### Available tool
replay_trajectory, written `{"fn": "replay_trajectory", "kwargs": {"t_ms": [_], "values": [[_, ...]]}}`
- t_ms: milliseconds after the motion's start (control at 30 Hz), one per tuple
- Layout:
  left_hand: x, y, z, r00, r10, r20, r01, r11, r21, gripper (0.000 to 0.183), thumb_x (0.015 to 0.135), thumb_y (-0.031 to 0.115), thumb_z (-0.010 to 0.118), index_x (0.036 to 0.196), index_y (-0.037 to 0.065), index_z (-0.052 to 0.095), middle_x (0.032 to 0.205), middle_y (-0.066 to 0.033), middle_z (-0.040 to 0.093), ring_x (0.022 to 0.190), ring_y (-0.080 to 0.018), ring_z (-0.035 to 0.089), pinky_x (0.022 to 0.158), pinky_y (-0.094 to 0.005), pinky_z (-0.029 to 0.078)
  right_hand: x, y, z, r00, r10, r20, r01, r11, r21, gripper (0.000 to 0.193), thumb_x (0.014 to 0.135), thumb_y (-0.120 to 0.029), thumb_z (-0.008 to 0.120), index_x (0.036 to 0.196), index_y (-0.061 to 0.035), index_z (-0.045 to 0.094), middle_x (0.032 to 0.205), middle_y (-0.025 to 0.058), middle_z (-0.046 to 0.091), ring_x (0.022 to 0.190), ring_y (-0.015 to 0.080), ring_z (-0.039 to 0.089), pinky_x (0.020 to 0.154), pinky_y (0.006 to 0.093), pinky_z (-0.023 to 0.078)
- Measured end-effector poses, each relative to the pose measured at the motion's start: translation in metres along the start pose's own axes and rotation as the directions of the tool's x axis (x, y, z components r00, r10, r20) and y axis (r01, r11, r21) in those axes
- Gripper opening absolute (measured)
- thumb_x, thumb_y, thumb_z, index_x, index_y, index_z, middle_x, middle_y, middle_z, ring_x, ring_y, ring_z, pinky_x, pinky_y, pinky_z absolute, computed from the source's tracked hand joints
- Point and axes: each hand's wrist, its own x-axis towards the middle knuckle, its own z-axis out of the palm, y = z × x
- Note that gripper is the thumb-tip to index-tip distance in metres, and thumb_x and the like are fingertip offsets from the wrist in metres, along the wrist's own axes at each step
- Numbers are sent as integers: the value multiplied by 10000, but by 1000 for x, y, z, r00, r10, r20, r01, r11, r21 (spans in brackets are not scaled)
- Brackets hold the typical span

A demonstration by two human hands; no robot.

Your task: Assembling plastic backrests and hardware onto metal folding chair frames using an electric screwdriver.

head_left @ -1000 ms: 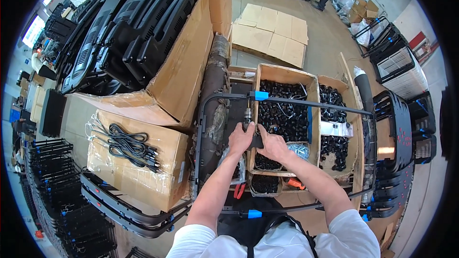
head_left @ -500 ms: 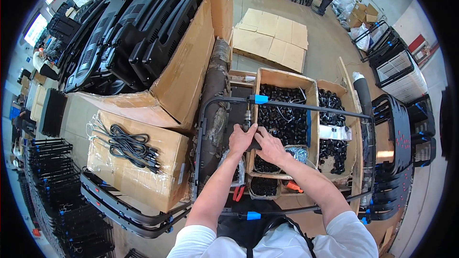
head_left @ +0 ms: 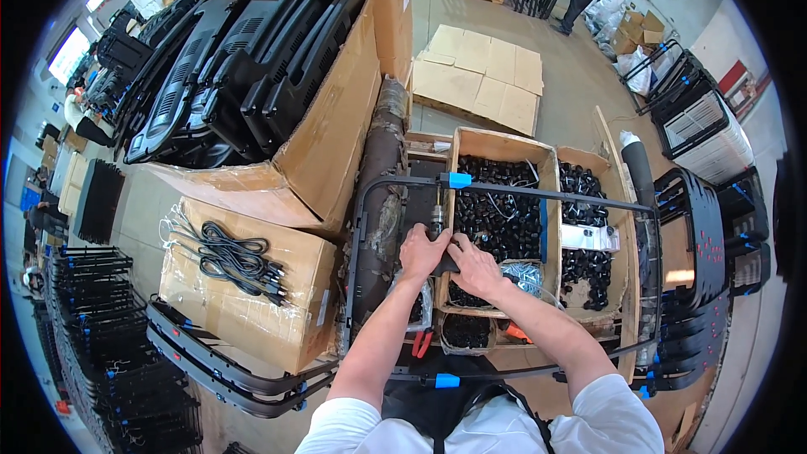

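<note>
Both my hands are wrapped round a power drill (head_left: 437, 217), its metal chuck and bit pointing away from me at the far bar of a black rectangular frame (head_left: 555, 193). My left hand (head_left: 422, 254) closes on the drill's body from the left. From the right, my right hand (head_left: 474, 265) grips the same tool; most of its dark body is hidden under my fingers. The bit tip meets the bar just left of a blue clip (head_left: 458, 180). A second blue clip (head_left: 446, 381) sits on the frame's near bar, close to my body.
Under the frame, a wooden box (head_left: 551, 155) holds many small black parts. Clear bagged screws (head_left: 523, 276) and red-handled pliers (head_left: 422, 342) lie close to my arms. At left are a carton with coiled cables (head_left: 231, 256) and a large carton of black panels (head_left: 328, 143).
The whole view has shifted slightly downward. My hands stay on the drill, and its bit remains at the frame's far bar.
</note>
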Motion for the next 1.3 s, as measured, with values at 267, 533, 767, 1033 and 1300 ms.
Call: {"fn": "replay_trajectory", "kwargs": {"t_ms": [267,533,767,1033,1300], "values": [[-12,5,4,1000,4,28,-3,999,-47,615,865,562,759,1025,-24,666,1062,-244,729,1028,-428,708,901,-509,550,-16,-3,-9,998,56,-9,-56,997,-53,599,770,-153,816,1296,-36,555,1278,243,579,1100,414,681,883,513,581],[-17,27,21,998,19,65,-20,1000,16,621,894,556,745,1053,-31,618,1096,-270,715,1055,-466,695,908,-538,544,-26,25,-17,993,115,30,-113,991,-76,755,755,-180,860,1369,19,468,1028,220,693,990,409,719,836,495,601],[-17,32,24,996,58,72,-64,995,82,621,909,547,736,1058,-42,607,1112,-288,707,1062,-479,692,913,-547,544,-29,26,-26,992,118,34,-117,993,-35,784,754,-183,866,1394,35,468,1085,251,711,1033,424,717,872,497,595],[-11,44,20,995,32,97,-43,992,118,621,903,522,754,1107,-42,595,1144,-289,701,1071,-483,698,914,-554,555,-26,38,-12,993,122,1,-122,993,0,799,743,-179,882,1389,39,467,1033,244,726,980,417,732,858,490,595],[-3,46,23,997,21,79,-31,991,131,613,889,523,760,1104,-26,595,1135,-276,708,1074,-478,701,921,-557,559,-19,43,-9,991,131,-23,-132,991,-11,885,729,-198,903,1439,34,428,1057,253,732,992,416,734,868,466,600]]}}
